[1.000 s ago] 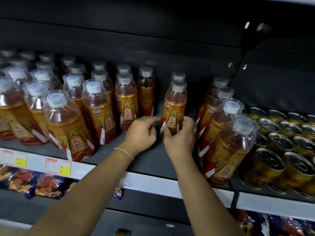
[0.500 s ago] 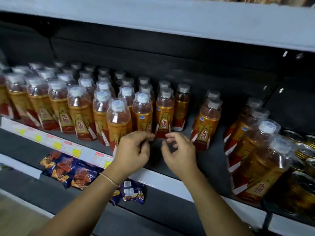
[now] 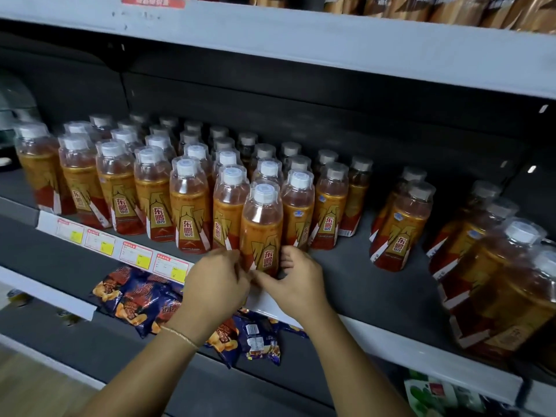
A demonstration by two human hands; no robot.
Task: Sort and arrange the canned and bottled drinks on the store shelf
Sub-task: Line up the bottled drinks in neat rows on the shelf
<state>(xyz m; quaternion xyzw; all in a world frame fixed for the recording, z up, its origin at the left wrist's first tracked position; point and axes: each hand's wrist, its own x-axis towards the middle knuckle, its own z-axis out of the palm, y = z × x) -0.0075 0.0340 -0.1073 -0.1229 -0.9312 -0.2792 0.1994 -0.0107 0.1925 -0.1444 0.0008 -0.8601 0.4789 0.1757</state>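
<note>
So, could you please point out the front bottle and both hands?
front bottle [image 3: 261, 233], head view, orange label.
left hand [image 3: 214, 282], head view, back of hand.
right hand [image 3: 298, 285], head view, back of hand.

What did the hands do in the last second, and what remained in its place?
Both hands moved left from the lone pair of bottles; the left hand and right hand now hold the front bottle at its base. The other bottles stayed put.

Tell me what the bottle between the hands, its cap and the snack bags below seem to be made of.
Bottle: likely clear glossy plastic; amber drink shows through. Cap: white, matte, probably plastic. Snack bags: shiny printed film, crinkled, catching light.
</note>
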